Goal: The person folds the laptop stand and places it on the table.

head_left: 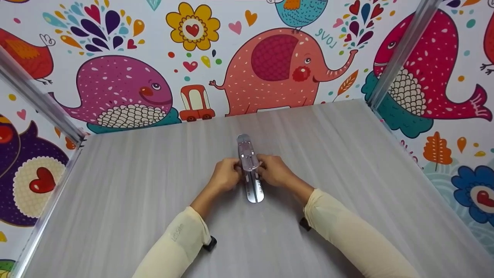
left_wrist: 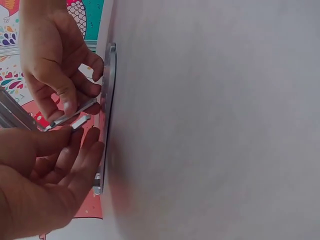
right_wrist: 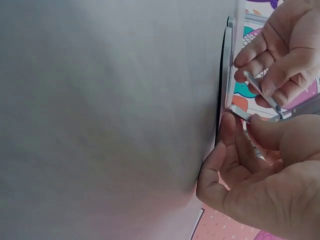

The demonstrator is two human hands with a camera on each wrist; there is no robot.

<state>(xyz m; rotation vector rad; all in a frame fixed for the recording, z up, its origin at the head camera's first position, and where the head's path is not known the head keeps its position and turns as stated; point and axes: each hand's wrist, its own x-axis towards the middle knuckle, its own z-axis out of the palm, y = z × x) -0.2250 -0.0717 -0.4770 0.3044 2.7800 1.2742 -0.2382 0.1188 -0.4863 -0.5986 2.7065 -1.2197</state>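
A silver folding metal stand (head_left: 249, 164), long and narrow with rounded ends and slotted rails, lies on the table between both hands. Part of it is lifted up above the lower rails. On its left side, my left hand (head_left: 226, 174) pinches a thin metal arm between thumb and fingers; the left wrist view shows this left hand (left_wrist: 45, 175) close up. From the other side my right hand (head_left: 274, 170) pinches another metal arm, and in the right wrist view the right hand (right_wrist: 270, 170) has its lower fingers near the tabletop. The stand's base (right_wrist: 226, 70) rests flat.
The grey wood-grain table (head_left: 135, 181) spreads around the stand. Behind it rises a wall (head_left: 146, 46) printed with cartoon animals. Metal frame posts (head_left: 401, 54) stand at the table's far corners.
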